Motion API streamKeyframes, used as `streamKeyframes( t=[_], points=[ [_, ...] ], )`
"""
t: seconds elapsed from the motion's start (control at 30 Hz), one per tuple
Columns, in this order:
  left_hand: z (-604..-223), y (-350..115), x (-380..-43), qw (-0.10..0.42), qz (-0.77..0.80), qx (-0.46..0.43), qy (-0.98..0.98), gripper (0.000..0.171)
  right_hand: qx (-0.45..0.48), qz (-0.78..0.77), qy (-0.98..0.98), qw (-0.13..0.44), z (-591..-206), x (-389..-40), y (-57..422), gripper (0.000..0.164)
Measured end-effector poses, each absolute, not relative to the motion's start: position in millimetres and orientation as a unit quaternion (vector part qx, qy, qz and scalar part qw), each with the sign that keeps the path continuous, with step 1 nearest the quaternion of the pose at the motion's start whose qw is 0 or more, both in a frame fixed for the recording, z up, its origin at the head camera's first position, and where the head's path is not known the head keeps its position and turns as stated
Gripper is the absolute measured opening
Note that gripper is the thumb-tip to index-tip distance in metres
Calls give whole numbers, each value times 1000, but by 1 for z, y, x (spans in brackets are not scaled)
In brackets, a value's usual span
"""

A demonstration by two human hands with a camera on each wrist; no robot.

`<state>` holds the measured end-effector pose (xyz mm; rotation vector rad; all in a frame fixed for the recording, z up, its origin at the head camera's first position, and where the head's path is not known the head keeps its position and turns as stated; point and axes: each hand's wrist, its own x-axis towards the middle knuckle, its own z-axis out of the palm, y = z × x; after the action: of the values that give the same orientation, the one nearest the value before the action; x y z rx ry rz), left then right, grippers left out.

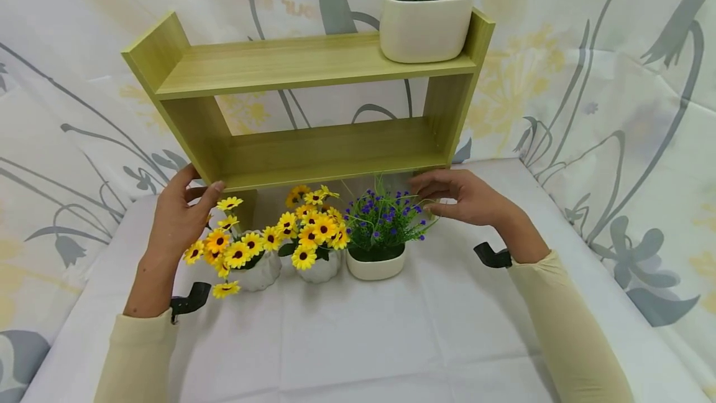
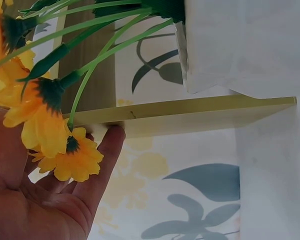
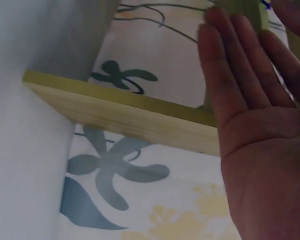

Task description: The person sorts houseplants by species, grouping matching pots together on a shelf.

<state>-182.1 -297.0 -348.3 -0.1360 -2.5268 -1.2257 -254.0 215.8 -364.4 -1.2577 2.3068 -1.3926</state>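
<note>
A light wooden two-tier shelf point(image 1: 313, 145) stands upright at the back of the table. At its lower left corner my left hand point(image 1: 181, 213) holds the side panel, thumb at the front edge and fingers on the outer side. In the left wrist view a fingertip touches that panel point(image 2: 190, 117), and yellow flowers point(image 2: 42, 125) partly cover the hand. My right hand point(image 1: 470, 198) is at the lower right corner, its fingers point(image 3: 225, 82) straight beside the side panel point(image 3: 125, 112); contact is unclear. Two white pots of yellow flowers point(image 1: 319, 269) and a purple-flowered pot point(image 1: 377, 266) stand below.
A large cream pot point(image 1: 426, 27) with a green plant sits on the right of the shelf's top board. White cloth point(image 1: 358, 341) covers the table. Flower-printed fabric point(image 1: 559, 79) hangs behind and at the sides.
</note>
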Motion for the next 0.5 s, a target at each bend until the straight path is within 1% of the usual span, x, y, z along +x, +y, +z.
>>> streamKeyframes(
  t=[0.1,0.2,0.4,0.5],
  points=[
    [-349,-297,-183,164,-429,-50,-887,61,-387,-429,804,137,-374,-254,212,58],
    [-348,-297,-184,169,-428,-51,-886,60,-346,-401,828,185,-383,-255,208,75],
    [-348,-297,-184,169,-426,-51,-887,60,-287,-346,860,242,-398,-253,196,106],
    [-349,-298,-183,170,-425,-47,-888,60,-275,-333,860,271,-403,-250,189,114]
  ],
)
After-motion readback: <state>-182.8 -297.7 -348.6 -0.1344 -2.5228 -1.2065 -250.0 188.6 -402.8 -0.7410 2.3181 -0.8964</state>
